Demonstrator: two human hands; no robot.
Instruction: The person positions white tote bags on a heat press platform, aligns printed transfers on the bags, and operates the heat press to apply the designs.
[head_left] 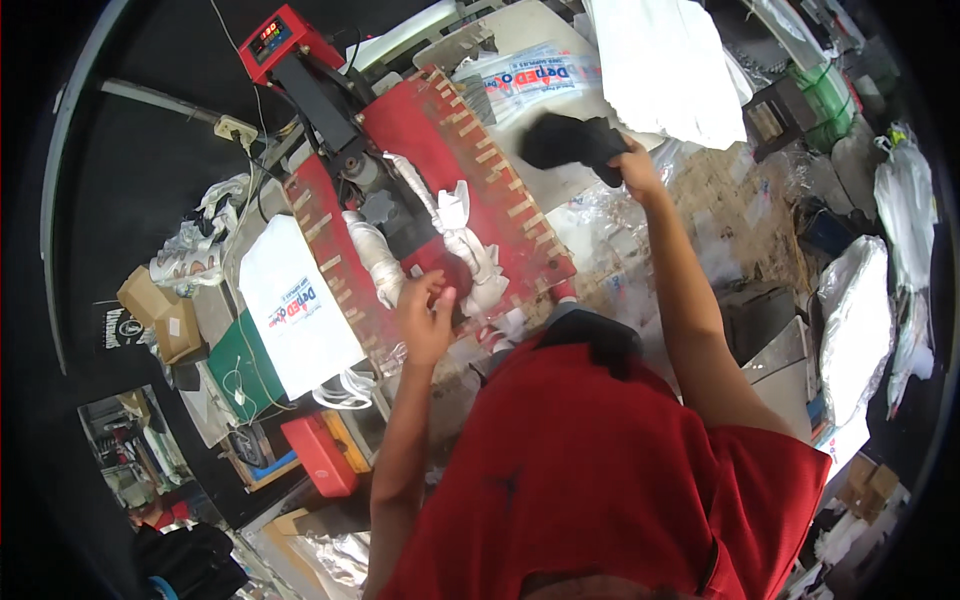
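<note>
My right hand (642, 172) is closed on a black cloth-like piece (580, 145), partly smeared by motion, over the pale surface right of a heat press. At the press's front, my left hand (427, 318) has its fingers apart and slightly bent, with nothing in them. Just beyond it is a handle wrapped in white (372, 255); whether the hand touches it, I cannot tell. The press (340, 115) has a red control box (275, 45) with a lit display and stands over a red board (405, 108). A second white-wrapped bar (455, 225) with a knotted end lies to the right.
A printed white bag (295, 310) lies left of the press. Printed plastic bags (535, 85) lie behind, next to a white stack (665, 70). Clear plastic wrap (610, 225) covers part of the worn table at right. A cardboard box (165, 310) sits far left.
</note>
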